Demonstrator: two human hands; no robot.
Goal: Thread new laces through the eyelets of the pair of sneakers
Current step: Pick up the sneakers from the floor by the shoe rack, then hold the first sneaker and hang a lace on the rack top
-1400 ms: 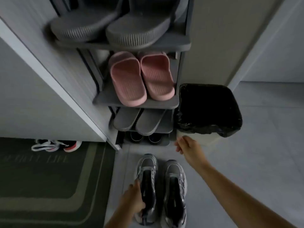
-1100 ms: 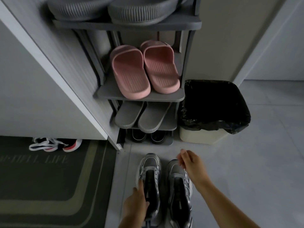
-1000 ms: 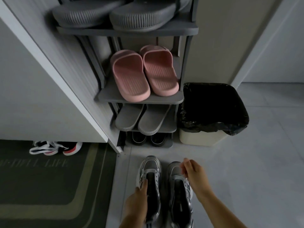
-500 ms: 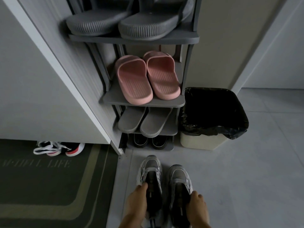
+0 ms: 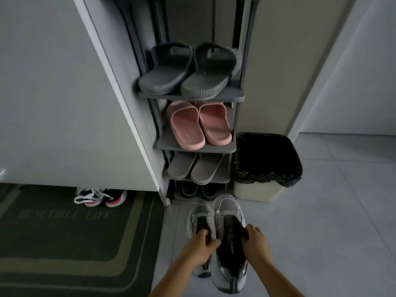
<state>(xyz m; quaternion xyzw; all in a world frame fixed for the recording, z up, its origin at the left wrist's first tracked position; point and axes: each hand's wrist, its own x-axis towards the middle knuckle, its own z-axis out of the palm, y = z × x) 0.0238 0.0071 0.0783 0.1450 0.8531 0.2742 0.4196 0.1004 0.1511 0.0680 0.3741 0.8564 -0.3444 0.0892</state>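
Two grey sneakers stand side by side on the floor tiles, near centre, toes pointing far, just in front of the shoe rack [image 5: 214,150]. The left hand [image 5: 200,248] grips the collar of the left sneaker [image 5: 198,213], fingers curled round it. The right hand [image 5: 256,243] grips the right rim of the right sneaker [image 5: 227,207], fingers hooked into the opening (eyelet detail too dim to read). A lined bin [image 5: 252,192] stands far right of them, and a door mat [image 5: 75,243] lies left.

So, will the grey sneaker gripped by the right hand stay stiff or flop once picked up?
Its thick sole probably keeps the sneaker rigid. With no laces visible, the upper likely sags where the right hand grips it.
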